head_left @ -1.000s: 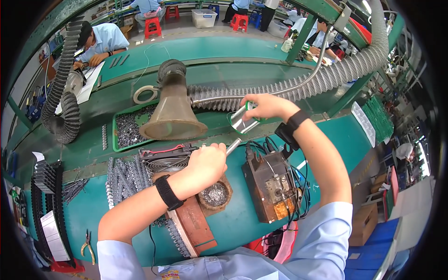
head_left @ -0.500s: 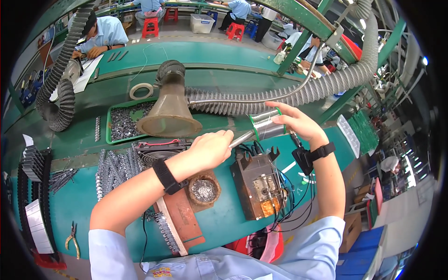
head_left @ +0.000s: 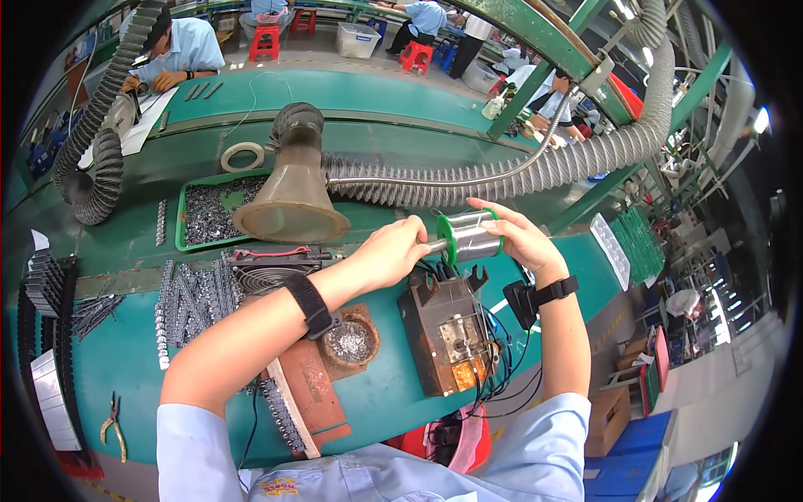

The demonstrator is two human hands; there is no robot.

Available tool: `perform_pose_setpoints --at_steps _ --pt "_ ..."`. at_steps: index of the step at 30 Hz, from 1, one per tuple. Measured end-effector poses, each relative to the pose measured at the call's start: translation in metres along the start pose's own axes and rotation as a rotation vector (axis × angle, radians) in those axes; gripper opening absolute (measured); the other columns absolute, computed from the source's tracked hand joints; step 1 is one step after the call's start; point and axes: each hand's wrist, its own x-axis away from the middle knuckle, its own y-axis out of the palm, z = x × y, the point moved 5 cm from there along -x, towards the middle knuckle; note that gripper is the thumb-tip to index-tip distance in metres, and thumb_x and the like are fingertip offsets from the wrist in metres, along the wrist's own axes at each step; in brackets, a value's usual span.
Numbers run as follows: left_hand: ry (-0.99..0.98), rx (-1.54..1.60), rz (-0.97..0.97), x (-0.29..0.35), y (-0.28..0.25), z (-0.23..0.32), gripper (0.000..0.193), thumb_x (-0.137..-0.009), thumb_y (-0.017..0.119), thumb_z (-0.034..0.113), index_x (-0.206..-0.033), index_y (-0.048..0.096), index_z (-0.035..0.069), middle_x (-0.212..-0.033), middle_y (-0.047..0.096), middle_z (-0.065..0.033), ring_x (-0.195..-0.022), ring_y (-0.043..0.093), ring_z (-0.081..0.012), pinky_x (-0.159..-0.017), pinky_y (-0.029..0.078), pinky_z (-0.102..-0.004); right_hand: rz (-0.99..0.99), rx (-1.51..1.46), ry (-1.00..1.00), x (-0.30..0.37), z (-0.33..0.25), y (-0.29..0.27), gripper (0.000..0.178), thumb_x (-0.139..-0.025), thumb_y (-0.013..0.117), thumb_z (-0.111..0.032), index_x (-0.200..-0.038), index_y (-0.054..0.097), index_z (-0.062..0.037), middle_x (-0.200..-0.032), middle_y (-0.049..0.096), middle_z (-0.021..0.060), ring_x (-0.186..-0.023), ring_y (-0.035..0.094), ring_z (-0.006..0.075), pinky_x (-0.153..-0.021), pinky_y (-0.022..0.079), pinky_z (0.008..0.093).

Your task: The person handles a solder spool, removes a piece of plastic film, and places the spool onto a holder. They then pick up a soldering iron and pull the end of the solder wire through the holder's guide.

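Note:
My left hand (head_left: 390,251) is closed around a thin metal rod (head_left: 437,245), held over the bench beside the dark metal box. A spool of silvery wire (head_left: 473,235) with green rims sits at the rod's right end, and part of the rod is hidden by the spool and my fingers. My right hand (head_left: 529,248) grips this spool from the right, its thumb and fingers on the wire and the far rim. Just below the spool stands the dark metal box (head_left: 443,343) with prongs on top and black cables.
A fume funnel (head_left: 293,209) and its ribbed hose (head_left: 401,180) lie beyond my hands. Left are a green tray (head_left: 181,219) of small parts, a fan (head_left: 266,274) and metal strips (head_left: 196,305). A round pot (head_left: 350,343) stands nearer; pliers (head_left: 114,425) lie far left. A co-worker (head_left: 188,50) sits across.
The spool has come closer to my left hand, so less of the rod shows between them. My right hand has moved left with the spool. The whole view has shifted slightly.

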Motion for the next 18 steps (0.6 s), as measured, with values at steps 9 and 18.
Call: perform_pose_setpoints --at_steps 9,18 --pt "-0.392 0.475 -0.045 -0.008 0.028 -0.037 0.015 -0.078 0.06 0.009 -0.088 0.057 -0.001 -0.082 0.062 -0.0104 -0.078 0.06 -0.0175 -0.072 0.048 -0.0301 -0.036 0.022 0.037 -0.003 0.021 0.006 0.053 -0.081 0.058 -0.017 -0.129 0.042 -0.0021 -0.112 0.055 0.007 -0.102 0.053 0.0146 -0.09 0.041 0.0288" --pt "-0.33 0.456 -0.159 -0.003 0.026 -0.017 0.015 -0.076 0.063 0.002 -0.089 0.056 -0.002 -0.084 0.06 -0.0058 -0.079 0.057 -0.0116 -0.074 0.049 -0.0254 -0.125 -0.059 -0.015 -0.001 0.034 0.007 0.046 -0.08 0.06 -0.017 -0.122 0.048 -0.0047 -0.106 0.057 0.0036 -0.095 0.053 0.0115 -0.086 0.041 0.0261"
